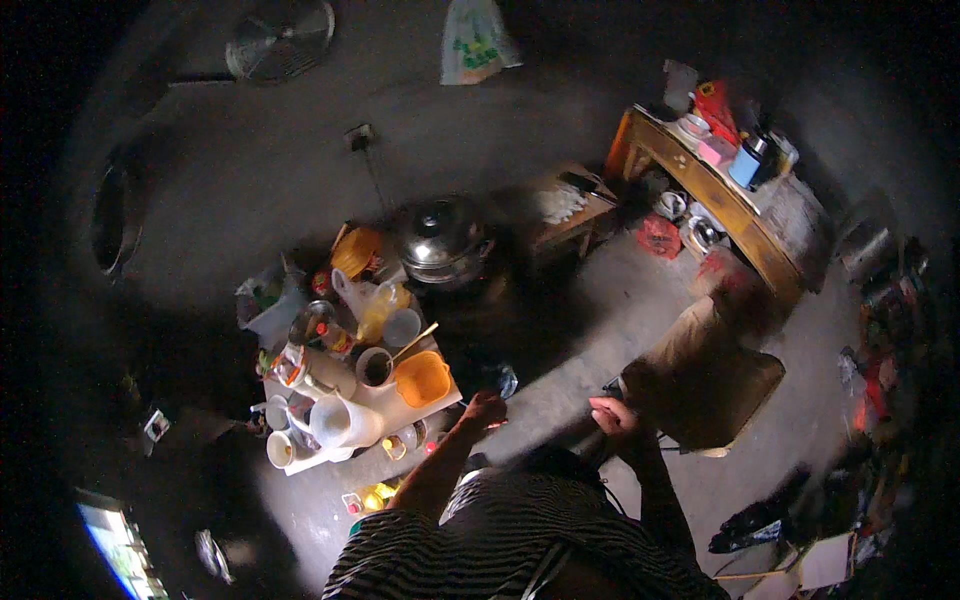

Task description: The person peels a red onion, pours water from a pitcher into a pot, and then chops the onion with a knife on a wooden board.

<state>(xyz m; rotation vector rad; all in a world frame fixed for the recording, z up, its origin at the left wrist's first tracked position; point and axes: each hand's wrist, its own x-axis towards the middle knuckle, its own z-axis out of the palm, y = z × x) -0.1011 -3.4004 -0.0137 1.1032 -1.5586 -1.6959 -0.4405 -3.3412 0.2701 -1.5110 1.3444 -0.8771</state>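
My left hand (pixel 487 409) is closed, just off the right corner of a low white table (pixel 312 459). A small clear, shiny thing (pixel 507 380) shows beside its fingers; I cannot tell whether the hand holds it. My right hand (pixel 613 416) has its fingers curled together next to an open cardboard box (pixel 705 385). What those fingers hold, if anything, is too small to make out. Nearest my left hand on the table is an orange plastic basket (pixel 423 379). A dark cup (pixel 376 367) with a light stick in it stands beside the basket.
White containers (pixel 345 422), bottles and bags crowd the table. Oil bottles (pixel 371 498) stand on the floor below it. Behind is a lidded metal pot (pixel 440 242). A wooden desk (pixel 705 183) at the far right carries a blue flask (pixel 748 161). Clutter lines the right side.
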